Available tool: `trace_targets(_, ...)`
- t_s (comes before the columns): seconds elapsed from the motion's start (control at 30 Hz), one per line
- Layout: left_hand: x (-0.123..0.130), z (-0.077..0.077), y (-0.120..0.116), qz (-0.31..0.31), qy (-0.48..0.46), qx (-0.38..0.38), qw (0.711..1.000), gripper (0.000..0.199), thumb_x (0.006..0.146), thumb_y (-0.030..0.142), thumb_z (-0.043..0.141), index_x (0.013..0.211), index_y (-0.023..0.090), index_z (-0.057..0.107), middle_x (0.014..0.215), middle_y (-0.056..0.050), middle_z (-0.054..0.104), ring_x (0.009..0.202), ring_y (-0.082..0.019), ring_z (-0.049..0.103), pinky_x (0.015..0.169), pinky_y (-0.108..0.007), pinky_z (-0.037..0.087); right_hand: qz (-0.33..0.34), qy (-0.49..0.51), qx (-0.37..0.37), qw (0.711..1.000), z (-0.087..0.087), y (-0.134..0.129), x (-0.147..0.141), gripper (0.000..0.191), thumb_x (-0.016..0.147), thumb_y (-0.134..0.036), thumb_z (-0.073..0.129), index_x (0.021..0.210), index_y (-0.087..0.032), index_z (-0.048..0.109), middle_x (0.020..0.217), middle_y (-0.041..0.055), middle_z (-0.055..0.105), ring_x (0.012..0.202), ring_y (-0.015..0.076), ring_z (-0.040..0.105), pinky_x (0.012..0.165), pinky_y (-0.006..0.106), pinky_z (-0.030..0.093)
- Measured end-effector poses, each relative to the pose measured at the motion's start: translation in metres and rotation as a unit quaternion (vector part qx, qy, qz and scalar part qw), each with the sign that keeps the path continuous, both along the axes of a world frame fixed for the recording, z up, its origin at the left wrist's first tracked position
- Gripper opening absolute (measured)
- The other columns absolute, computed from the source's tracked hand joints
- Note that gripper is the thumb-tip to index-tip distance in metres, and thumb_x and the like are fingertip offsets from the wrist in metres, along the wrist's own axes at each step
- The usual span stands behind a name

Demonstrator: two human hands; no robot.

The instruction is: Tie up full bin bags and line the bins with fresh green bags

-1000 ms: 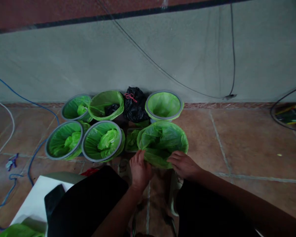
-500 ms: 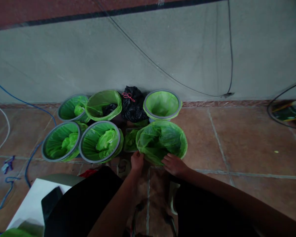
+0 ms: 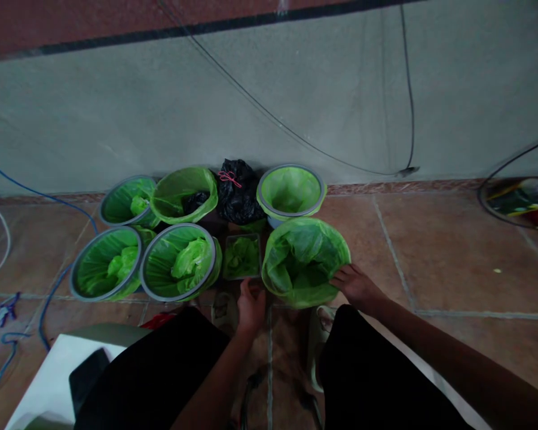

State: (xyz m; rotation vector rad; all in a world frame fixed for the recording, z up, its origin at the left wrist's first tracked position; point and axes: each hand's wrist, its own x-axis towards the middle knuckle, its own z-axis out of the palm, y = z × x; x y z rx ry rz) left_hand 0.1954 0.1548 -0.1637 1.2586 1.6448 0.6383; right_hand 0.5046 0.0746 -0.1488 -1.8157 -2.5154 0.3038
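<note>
A trash bin (image 3: 305, 292) with a green liner folded over its rim stands in front of me, and the inside of the liner is loose and wrinkled. On its right front rim, my right hand (image 3: 357, 288) has its fingers closed over the liner's edge. My left hand (image 3: 251, 304) is apart from this bin, fingers loosely bent and slightly spread. It is just in front of a small clear square container (image 3: 242, 276) with green plastic in it. Whether the fingertips touch that container is hard to see.
To the left stand several green-lined bins (image 3: 179, 292), some with bunched green bags inside. A tied black bag (image 3: 237, 191) and another lined bin (image 3: 291, 209) are against the wall. A white box (image 3: 40, 376) with a dark phone-like object (image 3: 87, 376) is at my lower left.
The bin in front has shifted slightly right. My right hand has moved right along its rim. My left hand has let go of the rim, and the square container shows more fully.
</note>
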Motion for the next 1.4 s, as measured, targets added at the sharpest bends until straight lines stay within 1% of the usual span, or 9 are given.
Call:
trace_targets(0.17,0.001,0.014,-0.005,-0.125,0.075,0.089,0.985,0.030,0.075,0.011,0.060,0.103,0.022,0.058,0.094,-0.006,0.067,0.087,-0.022,0.065,0.082,-0.035,0.051,-0.045,0.072,0.036,0.996,0.017,-0.004,-0.027,0.036,0.083,-0.006,0.051,0.113,-0.016,0.069,0.113,0.0125,0.068,0.107,0.0265,0.054,0.096,0.042,0.041)
trace_targets(0.43,0.013,0.030,0.032,-0.382,0.160,0.222,0.883,0.045,0.083,0.008,0.050,0.123,0.025,0.060,0.136,-0.010,0.055,0.115,-0.023,0.060,0.098,-0.033,0.048,-0.047,0.175,-0.035,0.983,0.011,0.005,-0.077,0.033,0.089,-0.022,0.056,0.121,-0.015,0.063,0.113,0.0113,0.068,0.101,0.0243,0.057,0.090,0.038,0.045)
trace_targets(0.53,0.021,0.037,0.059,-0.506,0.200,0.185,0.818,0.031,0.084,0.009,0.052,0.105,0.025,0.068,0.122,-0.007,0.064,0.099,-0.019,0.066,0.086,-0.026,0.051,-0.102,0.177,-0.070,0.976,0.004,0.010,-0.074,0.019,0.092,-0.017,0.052,0.093,-0.017,0.070,0.089,0.0065,0.071,0.087,0.0204,0.060,0.084,0.033,0.044)
trace_targets(0.63,0.032,0.046,0.080,-0.593,0.275,0.180,0.735,0.024,0.089,0.011,0.048,0.097,0.021,0.068,0.100,-0.006,0.068,0.092,-0.019,0.066,0.081,-0.026,0.051,-0.177,0.180,-0.089,0.963,0.002,0.007,-0.070,0.022,0.092,-0.016,0.051,0.085,-0.019,0.071,0.087,0.0051,0.072,0.086,0.0192,0.060,0.079,0.030,0.043)
trace_targets(0.73,0.048,0.051,0.090,-0.619,0.320,0.200,0.689,0.025,0.090,0.010,0.045,0.100,0.019,0.067,0.096,-0.007,0.068,0.095,-0.021,0.066,0.081,-0.029,0.051,-0.217,0.161,-0.098,0.958,0.005,0.005,-0.069,0.022,0.092,-0.017,0.050,0.090,-0.019,0.072,0.092,0.0055,0.072,0.090,0.0201,0.060,0.078,0.029,0.042)
trace_targets(0.83,0.066,0.050,0.092,-0.605,0.352,0.202,0.685,0.028,0.089,0.008,0.044,0.102,0.017,0.066,0.100,-0.009,0.069,0.096,-0.022,0.067,0.081,-0.030,0.052,-0.226,0.110,-0.103,0.962,0.008,0.008,-0.071,0.023,0.092,-0.017,0.049,0.088,-0.018,0.072,0.090,0.0068,0.072,0.089,0.0216,0.060,0.077,0.030,0.042)
trace_targets(1.07,0.061,0.054,0.087,-0.544,0.255,0.223,0.768,0.036,0.085,0.007,0.045,0.112,0.021,0.064,0.107,-0.005,0.071,0.103,-0.018,0.063,0.094,-0.031,0.049,-0.247,0.101,-0.095,0.959,0.003,0.014,-0.071,0.025,0.086,-0.010,0.051,0.100,-0.017,0.071,0.092,0.0083,0.072,0.090,0.0234,0.062,0.081,0.032,0.044)
trace_targets(1.27,0.020,0.064,0.089,-0.627,0.191,0.253,0.712,0.053,0.068,0.005,0.056,0.119,0.020,0.062,0.129,-0.008,0.062,0.121,-0.025,0.051,0.106,-0.042,0.041,-0.141,0.218,0.086,0.962,0.010,0.001,-0.065,0.024,0.089,-0.010,0.049,0.099,-0.017,0.070,0.102,0.0093,0.068,0.091,0.0204,0.058,0.083,0.033,0.046)
trace_targets(1.4,0.010,0.054,0.084,-0.650,0.225,0.282,0.669,0.042,0.074,0.012,0.061,0.115,0.020,0.063,0.142,-0.010,0.052,0.124,-0.027,0.048,0.104,-0.045,0.038,-0.040,0.214,0.096,0.971,0.014,-0.004,-0.066,0.022,0.087,-0.008,0.050,0.090,-0.017,0.070,0.095,0.0088,0.067,0.082,0.0194,0.055,0.073,0.032,0.044)
